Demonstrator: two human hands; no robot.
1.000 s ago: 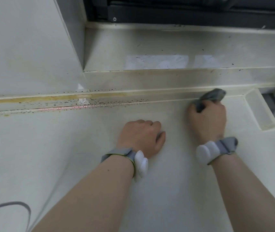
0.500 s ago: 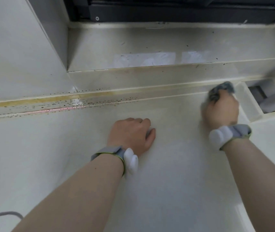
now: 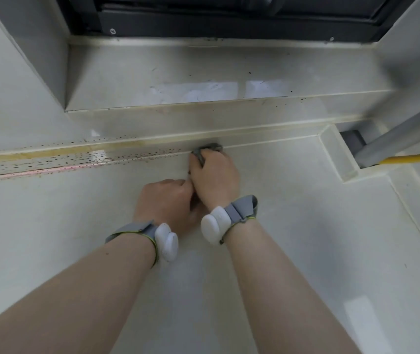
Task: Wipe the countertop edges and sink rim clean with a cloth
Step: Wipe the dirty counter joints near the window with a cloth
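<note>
My right hand (image 3: 215,178) grips a bunched grey cloth (image 3: 207,148) and presses it against the back edge of the pale countertop (image 3: 293,226), where the raised ledge (image 3: 132,146) meets the flat surface. Left of the cloth that ledge is speckled with dark spots and a yellowish streak. My left hand (image 3: 164,199) rests knuckles-up on the countertop just left of the right hand, touching it, with its fingers curled under and holding nothing that I can see.
A square cut-out (image 3: 351,152) opens at the right of the ledge, with a grey pipe (image 3: 397,134) and a yellow hose (image 3: 413,158) running into it. A stepped sill (image 3: 203,72) and a dark window frame (image 3: 216,19) rise behind. A wall (image 3: 12,85) stands at the left.
My right hand slid the cloth leftward along the back edge, from beside the cut-out to the middle, ending against my left hand. The view shifted right.
</note>
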